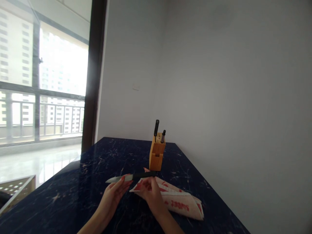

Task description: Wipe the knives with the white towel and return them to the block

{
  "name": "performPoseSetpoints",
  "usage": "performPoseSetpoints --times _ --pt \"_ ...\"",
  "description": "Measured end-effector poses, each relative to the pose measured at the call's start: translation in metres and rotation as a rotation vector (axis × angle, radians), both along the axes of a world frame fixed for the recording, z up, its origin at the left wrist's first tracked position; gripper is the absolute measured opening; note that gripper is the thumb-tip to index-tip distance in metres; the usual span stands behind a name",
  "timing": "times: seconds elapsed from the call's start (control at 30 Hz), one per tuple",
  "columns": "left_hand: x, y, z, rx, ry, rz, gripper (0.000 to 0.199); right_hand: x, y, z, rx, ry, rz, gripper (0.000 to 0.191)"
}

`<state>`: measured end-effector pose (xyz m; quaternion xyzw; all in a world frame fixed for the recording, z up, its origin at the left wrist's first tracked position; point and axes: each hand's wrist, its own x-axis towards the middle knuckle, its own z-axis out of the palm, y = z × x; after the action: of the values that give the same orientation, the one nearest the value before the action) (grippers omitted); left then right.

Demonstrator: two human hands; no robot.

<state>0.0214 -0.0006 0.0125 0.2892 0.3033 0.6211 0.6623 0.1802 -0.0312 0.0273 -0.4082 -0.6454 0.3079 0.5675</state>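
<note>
A kitchen knife (pixel 141 175) with a black handle and a pale blade is held level just above the table, its tip pointing left. The fingers of my left hand (pixel 115 190) are closed on the blade near the handle. Around the black handle, my right hand (pixel 151 191) has its fingers bent, with one fingertip showing behind it. A white towel (pixel 182 204) with red print lies folded beside and partly behind my right hand; whether that hand also grips the cloth is unclear. Just beyond stands a wooden knife block (pixel 156 157) with black-handled tools in its top.
The dark blue marbled table (pixel 117 152) runs away from me to a grey wall (pixel 219 107). At the lower left is a box or basket (pixel 21 191) with a perforated side. Large windows (pixel 63 71) stand on the left.
</note>
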Motion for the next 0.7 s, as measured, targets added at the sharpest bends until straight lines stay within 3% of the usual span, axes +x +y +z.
performPoseSetpoints --times 0.07,0.17,0.3,0.4,0.5,0.6,0.7 --pt "0.006 -0.006 0.002 0.009 -0.01 -0.073 0.009 -0.004 -0.003 0.01 -0.063 0.177 0.055 0.034" --pt "0.01 -0.014 0.006 0.055 -0.006 -0.196 0.014 -0.001 -0.004 0.026 -0.067 0.292 0.01 0.036" --pt "0.011 -0.018 0.009 0.147 0.306 -0.326 0.04 0.033 -0.008 0.064 0.12 0.24 -0.29 0.036" --pt "0.011 -0.012 0.002 0.235 0.615 -0.309 0.046 0.079 -0.01 0.102 0.413 0.053 -0.569 0.031" --pt "0.01 -0.005 -0.008 0.222 0.686 -0.256 0.046 0.117 -0.002 0.136 0.582 -0.187 -0.729 0.027" --pt "0.006 0.0 -0.013 0.206 0.659 -0.218 0.046 0.132 0.016 0.157 0.612 -0.245 -0.744 0.028" --pt "0.001 0.001 -0.013 0.159 0.628 -0.156 0.047 0.13 0.035 0.162 0.599 -0.261 -0.703 0.028"
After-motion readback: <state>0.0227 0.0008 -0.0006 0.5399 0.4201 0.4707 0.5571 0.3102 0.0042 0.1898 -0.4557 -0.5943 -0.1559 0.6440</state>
